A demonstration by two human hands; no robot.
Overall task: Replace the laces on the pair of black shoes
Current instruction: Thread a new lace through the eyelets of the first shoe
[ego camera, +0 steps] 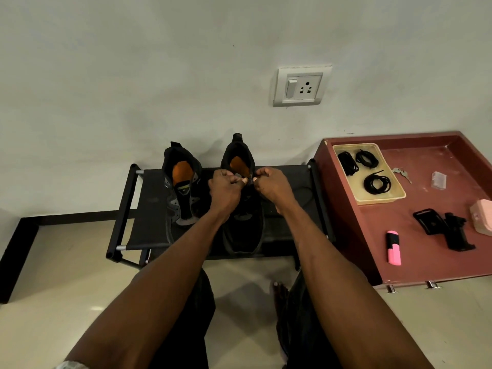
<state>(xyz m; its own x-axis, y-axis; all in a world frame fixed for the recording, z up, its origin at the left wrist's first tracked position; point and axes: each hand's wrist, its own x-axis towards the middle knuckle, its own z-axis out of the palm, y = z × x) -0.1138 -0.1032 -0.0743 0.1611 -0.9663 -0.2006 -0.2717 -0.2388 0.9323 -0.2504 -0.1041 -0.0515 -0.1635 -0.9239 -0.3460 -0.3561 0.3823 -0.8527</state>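
On the black rack (149, 198) against the wall, the pair of black shoes stands side by side: the left shoe (182, 182) lies open with no lace that I can see, while over the right shoe (241, 206) the left hand (225, 189) and right hand (271, 186) are curled, each seemingly pinching something at the top eyelets, though the lace itself is too dark to make out. Judging by this, the job looks roughly midway, with three coiled laces (376, 183) waiting in the yellow tray (394, 194) on the red table (372, 251) to the right. Room is tight far side by the wall and right by the table's edge, open toward the near floor.
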